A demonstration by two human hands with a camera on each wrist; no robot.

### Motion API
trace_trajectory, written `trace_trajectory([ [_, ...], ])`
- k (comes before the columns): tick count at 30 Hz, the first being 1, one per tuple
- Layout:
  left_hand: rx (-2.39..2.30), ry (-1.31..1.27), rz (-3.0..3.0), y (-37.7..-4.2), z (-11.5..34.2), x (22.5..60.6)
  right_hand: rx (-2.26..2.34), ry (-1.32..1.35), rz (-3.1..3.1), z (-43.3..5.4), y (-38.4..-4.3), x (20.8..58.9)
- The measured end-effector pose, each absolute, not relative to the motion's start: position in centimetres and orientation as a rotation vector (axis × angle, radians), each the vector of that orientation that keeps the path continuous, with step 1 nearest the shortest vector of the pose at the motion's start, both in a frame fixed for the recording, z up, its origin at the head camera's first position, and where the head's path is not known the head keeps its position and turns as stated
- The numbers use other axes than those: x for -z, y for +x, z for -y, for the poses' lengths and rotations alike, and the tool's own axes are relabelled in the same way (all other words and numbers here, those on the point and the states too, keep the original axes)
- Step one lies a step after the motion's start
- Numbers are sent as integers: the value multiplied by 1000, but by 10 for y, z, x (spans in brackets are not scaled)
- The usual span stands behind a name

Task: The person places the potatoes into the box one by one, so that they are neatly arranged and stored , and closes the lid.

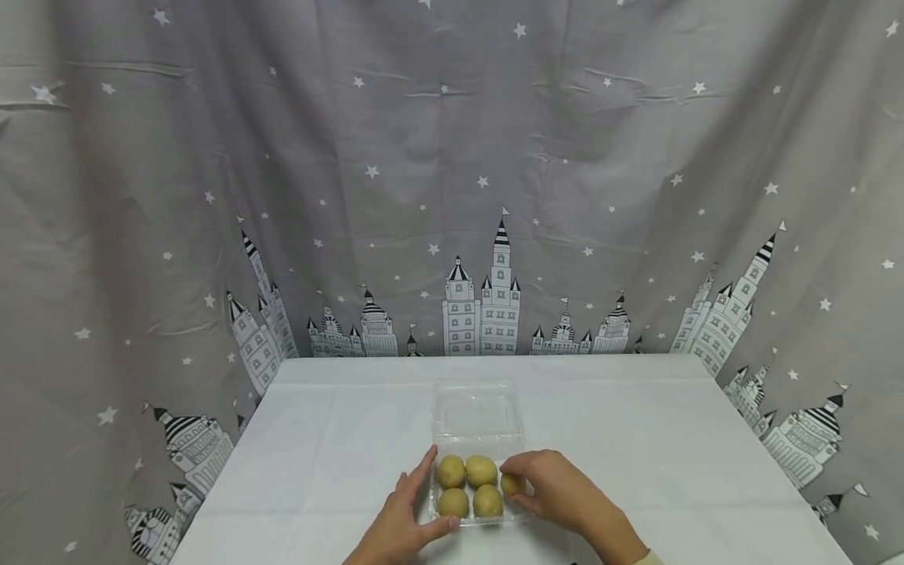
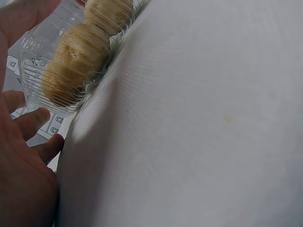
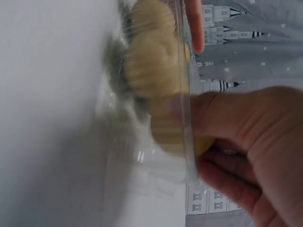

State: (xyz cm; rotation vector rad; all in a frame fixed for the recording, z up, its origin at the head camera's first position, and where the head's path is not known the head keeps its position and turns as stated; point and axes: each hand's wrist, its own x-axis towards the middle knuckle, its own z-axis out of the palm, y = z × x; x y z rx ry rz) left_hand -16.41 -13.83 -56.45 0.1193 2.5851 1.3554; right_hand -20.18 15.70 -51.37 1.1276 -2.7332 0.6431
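Note:
A clear plastic clamshell box (image 1: pixel 432 502) lies with its lid (image 1: pixel 475 414) folded back, away from me. Inside its base several yellow-brown potatoes (image 1: pixel 487 501) sit in two rows. My right hand (image 1: pixel 561 493) reaches over the box's right end and pinches a potato (image 3: pixel 169 133) between thumb and fingers, partly within the box wall. Along the left end, my left hand (image 1: pixel 404 519) has its fingers spread and extended, with thumb at the front edge and index at the back. In the left wrist view, potatoes (image 2: pixel 78 54) show through the ribbed wall beside the left fingers.
The box rests on a table with a white cloth (image 1: pixel 339 447). Behind and around it hangs a grey curtain (image 1: pixel 395 196) printed with stars and castles.

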Motion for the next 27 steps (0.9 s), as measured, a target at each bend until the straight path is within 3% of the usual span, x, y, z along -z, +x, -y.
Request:
trace_trajectory([
  [27, -1405, 244, -2622, -161, 140, 565, -625, 702, 2850, -116, -191, 519],
])
